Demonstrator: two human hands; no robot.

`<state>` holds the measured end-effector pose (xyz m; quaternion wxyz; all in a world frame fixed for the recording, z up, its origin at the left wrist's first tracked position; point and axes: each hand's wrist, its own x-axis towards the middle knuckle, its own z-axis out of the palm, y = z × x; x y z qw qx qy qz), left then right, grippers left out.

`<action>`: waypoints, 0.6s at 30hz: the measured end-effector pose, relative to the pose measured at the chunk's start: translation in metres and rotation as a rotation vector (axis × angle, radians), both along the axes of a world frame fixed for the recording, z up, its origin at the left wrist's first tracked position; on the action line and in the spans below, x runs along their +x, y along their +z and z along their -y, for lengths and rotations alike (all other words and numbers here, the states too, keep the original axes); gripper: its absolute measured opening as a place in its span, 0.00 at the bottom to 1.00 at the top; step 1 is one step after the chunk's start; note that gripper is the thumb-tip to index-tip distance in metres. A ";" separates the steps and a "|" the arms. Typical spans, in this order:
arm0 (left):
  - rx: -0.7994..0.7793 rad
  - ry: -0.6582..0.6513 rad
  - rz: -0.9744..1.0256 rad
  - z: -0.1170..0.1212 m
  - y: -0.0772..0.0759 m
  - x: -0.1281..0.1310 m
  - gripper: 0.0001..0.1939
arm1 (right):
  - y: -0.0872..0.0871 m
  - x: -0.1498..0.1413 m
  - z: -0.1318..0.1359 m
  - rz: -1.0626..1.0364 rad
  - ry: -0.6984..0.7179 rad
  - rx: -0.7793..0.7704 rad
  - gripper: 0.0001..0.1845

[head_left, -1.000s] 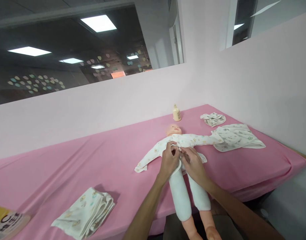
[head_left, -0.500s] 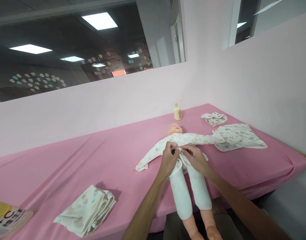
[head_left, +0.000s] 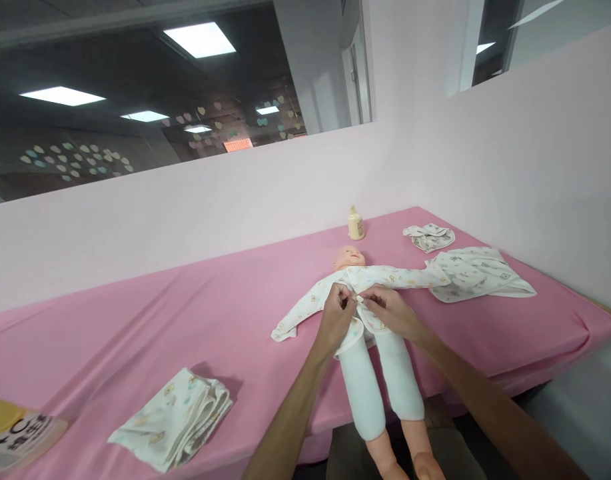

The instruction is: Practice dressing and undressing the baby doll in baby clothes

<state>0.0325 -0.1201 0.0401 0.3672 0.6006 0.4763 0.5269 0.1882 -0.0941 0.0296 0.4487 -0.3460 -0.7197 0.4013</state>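
Note:
A baby doll lies on its back, legs hanging over the table's near edge. It wears a white printed long-sleeved baby shirt and plain white trousers. Over the doll's belly, my left hand pinches the shirt's front edge. My right hand pinches the other side of the front, fingertips almost meeting those of the left. A small pale bit of cloth or tie shows between them; its exact form is too small to tell. Below the hands the shirt's hem hangs in two rounded flaps.
The pink-covered table runs along a wall. Behind the doll's head stands a cream bottle. Printed cloths lie at right: a small folded one and a spread one. Front left are a folded cloth and a labelled container.
Both hands stay pinched at the shirt front, with the right fingers shifting very slightly. The doll and the other things lie as before; the view has moved a touch.

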 end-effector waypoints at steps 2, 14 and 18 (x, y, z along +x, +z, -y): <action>-0.001 0.002 0.001 0.000 -0.001 -0.001 0.09 | 0.000 0.001 -0.001 0.006 0.033 0.001 0.12; -0.015 -0.024 -0.004 -0.002 0.001 -0.002 0.09 | 0.000 -0.001 -0.009 0.025 0.027 -0.070 0.12; -0.018 -0.068 -0.059 0.000 0.003 -0.003 0.06 | 0.005 0.004 -0.015 0.073 0.094 -0.120 0.13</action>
